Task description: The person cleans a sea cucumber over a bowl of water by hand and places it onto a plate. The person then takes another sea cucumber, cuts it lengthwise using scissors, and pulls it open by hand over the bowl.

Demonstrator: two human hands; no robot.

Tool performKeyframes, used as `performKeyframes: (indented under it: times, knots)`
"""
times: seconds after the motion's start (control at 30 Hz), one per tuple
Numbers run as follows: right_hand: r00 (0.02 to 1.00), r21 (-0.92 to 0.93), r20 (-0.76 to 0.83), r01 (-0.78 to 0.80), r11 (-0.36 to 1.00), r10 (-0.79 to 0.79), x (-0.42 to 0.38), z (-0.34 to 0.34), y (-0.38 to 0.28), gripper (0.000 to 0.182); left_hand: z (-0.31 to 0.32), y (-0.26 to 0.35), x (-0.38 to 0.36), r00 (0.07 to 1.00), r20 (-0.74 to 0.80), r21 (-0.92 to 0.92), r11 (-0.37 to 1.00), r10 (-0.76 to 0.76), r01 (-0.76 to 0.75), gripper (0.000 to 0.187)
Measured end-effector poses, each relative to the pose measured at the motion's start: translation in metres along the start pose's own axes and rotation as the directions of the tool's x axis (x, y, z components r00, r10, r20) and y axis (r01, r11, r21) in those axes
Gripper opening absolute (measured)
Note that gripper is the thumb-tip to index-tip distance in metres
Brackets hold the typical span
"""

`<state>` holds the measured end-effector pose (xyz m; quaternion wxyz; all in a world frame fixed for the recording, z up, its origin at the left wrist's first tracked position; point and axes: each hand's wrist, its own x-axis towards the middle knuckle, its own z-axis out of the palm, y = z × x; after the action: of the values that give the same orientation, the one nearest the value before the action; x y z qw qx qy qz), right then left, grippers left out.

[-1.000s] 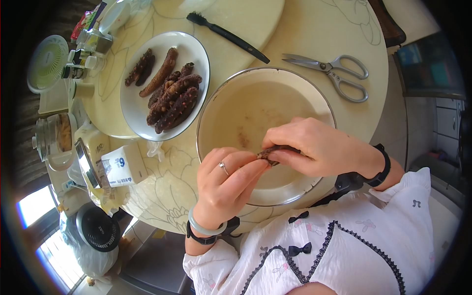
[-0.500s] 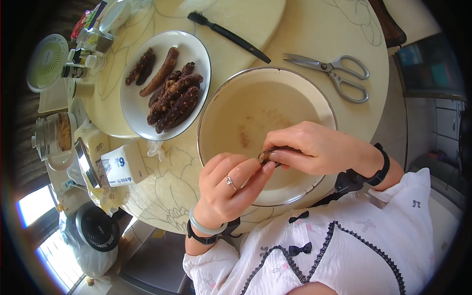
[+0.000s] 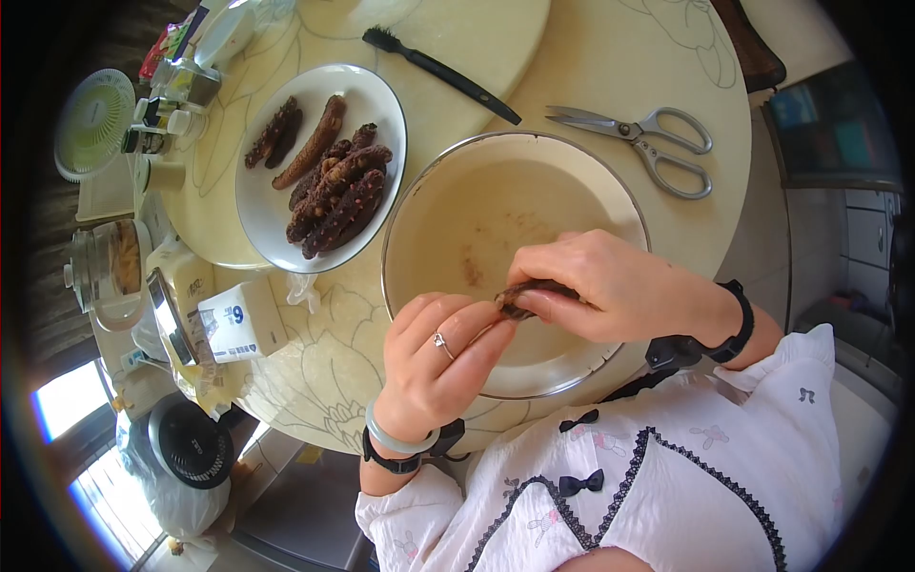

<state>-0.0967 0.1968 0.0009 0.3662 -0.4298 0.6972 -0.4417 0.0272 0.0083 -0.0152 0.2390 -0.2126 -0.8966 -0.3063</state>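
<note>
A dark, bumpy sea cucumber (image 3: 518, 295) is between my hands, above the near half of a white enamel basin (image 3: 600, 181) with slightly cloudy water and brown bits in it. My right hand (image 3: 605, 286) is wrapped round its body, thumb on top. At its left end, the closed fingertips of my left hand (image 3: 429, 353) pinch the tip; a ring is on one finger. The underside of the sea cucumber is hidden by my fingers. Left of the basin, a white plate (image 3: 259, 205) carries several more sea cucumbers (image 3: 338, 191).
A black brush (image 3: 443, 74) lies beyond the basin, and metal scissors (image 3: 634, 133) rest at its far right. Along the table's left side stand a white tissue pack (image 3: 243, 319), a glass jar (image 3: 105, 262) and small bottles (image 3: 181, 124). A raised round tabletop (image 3: 505, 57) occupies the back.
My left fingertips have shifted slightly left, and more of the sea cucumber's end shows between the hands. My right hand keeps its hold; the view has moved a little.
</note>
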Motion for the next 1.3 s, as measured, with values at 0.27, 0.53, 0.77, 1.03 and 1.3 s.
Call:
performKeyframes:
  times: [0.27,0.53,0.77,1.03,1.3]
  knots:
    - [0.992,-0.217,-0.095,0.055,0.975,-0.077,0.002,0.006,0.006,0.006,0.003,0.001,0.002,0.993,0.067,0.051,0.994,-0.101,0.098,0.026]
    - [0.996,-0.692,0.026,0.082,0.717,-0.088,0.002,0.018,0.019,0.012,0.004,0.005,0.012,0.893,0.387,0.191,0.968,-0.229,0.165,0.013]
    - [0.992,-0.603,-0.070,0.045,0.797,-0.109,0.004,0.012,0.015,0.008,0.008,0.004,0.013,0.858,0.398,0.290,0.932,-0.325,0.219,0.013]
    - [0.976,-0.402,-0.144,0.094,0.911,-0.164,-0.001,0.004,0.011,0.011,0.008,0.002,0.018,0.873,0.299,0.103,0.923,-0.385,0.372,0.026]
    - [0.963,-0.246,-0.168,0.167,0.955,-0.212,-0.002,0.000,0.013,0.009,-0.005,0.002,0.023,0.757,0.427,-0.108,0.803,-0.496,0.586,0.022]
